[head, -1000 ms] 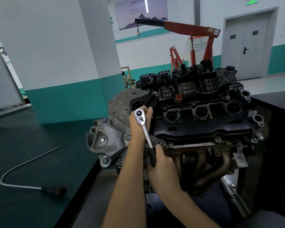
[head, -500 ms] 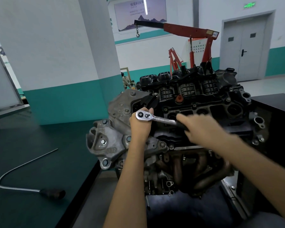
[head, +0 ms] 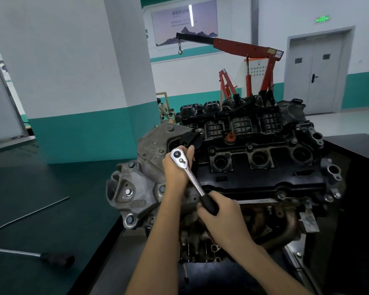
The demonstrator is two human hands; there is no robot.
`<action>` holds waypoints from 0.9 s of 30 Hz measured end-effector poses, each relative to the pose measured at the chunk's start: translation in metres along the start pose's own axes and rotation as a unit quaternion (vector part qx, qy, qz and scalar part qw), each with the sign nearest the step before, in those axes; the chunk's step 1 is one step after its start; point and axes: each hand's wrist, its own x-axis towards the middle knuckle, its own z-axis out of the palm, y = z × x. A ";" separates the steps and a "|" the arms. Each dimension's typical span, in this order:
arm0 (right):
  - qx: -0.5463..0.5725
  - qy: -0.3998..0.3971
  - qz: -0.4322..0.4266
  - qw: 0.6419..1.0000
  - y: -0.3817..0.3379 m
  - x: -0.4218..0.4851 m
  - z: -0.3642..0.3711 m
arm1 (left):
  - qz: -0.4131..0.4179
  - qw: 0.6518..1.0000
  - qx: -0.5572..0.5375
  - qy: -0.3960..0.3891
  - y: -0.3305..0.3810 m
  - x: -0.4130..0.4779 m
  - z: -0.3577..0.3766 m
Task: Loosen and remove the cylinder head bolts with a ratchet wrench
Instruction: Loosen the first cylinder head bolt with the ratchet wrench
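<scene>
An engine stands in front of me, with a black cylinder head cover [head: 264, 179] and a grey aluminium bracket [head: 134, 184] on its left end. A chrome ratchet wrench [head: 192, 177] sits with its round head at the cover's front-left corner, its handle slanting down to the right. My left hand [head: 177, 169] cups the ratchet head from below and behind. My right hand [head: 219, 216] grips the black handle end. The bolt under the ratchet head is hidden.
A long bent metal rod with a black handle [head: 55, 259] lies on the dark green bench [head: 51, 188] to the left. A black cabinet [head: 360, 150] stands at the right. Behind are a pillar [head: 124, 60] and a red engine crane [head: 251, 52].
My right hand swung the ratchet handle from pointing right across the cover back down toward me. My left hand stayed on the ratchet head.
</scene>
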 end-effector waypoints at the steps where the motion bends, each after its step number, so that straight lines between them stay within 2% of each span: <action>1: 0.000 -0.002 -0.005 1.000 -0.001 0.001 -0.002 | -0.001 1.000 -0.013 0.001 0.004 0.000 0.001; 5: 0.030 0.022 -0.017 0.999 -0.002 -0.006 -0.011 | 0.018 0.998 -0.066 0.011 0.026 -0.007 0.010; 9: 0.061 0.026 -0.024 0.997 -0.011 -0.012 -0.024 | 0.050 0.994 -0.081 0.056 0.045 -0.014 0.012; 13: 0.070 0.027 -0.027 0.997 -0.025 -0.015 -0.029 | 0.048 0.979 -0.189 0.066 0.057 -0.017 0.011; 16: 0.074 0.028 -0.033 0.996 -0.038 -0.018 -0.036 | 0.052 0.969 -0.228 0.073 0.066 -0.018 0.010; 19: 0.099 0.033 -0.038 0.994 -0.049 -0.024 -0.048 | 0.126 0.975 -0.147 0.110 0.074 -0.022 0.011; 22: 0.170 0.026 -0.027 0.985 -0.055 -0.032 -0.063 | 0.200 0.973 -0.036 0.112 0.073 -0.036 0.012; 27: 0.295 -0.005 0.022 0.955 -0.064 -0.047 -0.075 | 0.286 0.949 0.039 0.129 0.083 -0.051 0.012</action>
